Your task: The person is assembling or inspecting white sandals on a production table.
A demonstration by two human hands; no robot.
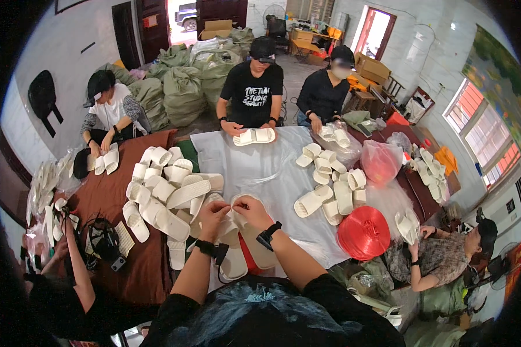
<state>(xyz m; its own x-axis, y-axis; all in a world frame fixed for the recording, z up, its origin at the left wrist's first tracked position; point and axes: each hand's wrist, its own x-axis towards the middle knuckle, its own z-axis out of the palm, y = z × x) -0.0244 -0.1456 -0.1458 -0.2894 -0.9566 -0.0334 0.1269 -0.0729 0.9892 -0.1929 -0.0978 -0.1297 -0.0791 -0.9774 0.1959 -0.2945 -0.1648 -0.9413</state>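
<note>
My left hand (213,217) and my right hand (251,211) are close together over the near middle of the table, fingers pinched. What they pinch is too small to make out. Just below them, cream slippers (235,263) lie soles or insides up, partly hidden by my hands and wrists. Between these slippers a red strip (250,258) shows. To the left of my left hand rises a heap of loose cream slippers (167,199), some overlapping.
More slippers (330,199) lie right of centre, beside a big roll of red plastic twine (363,233). Pale plastic sheeting (260,168) and brown cloth (107,199) cover the table. Several co-workers handle slippers around it. Stuffed green sacks (184,97) stand behind.
</note>
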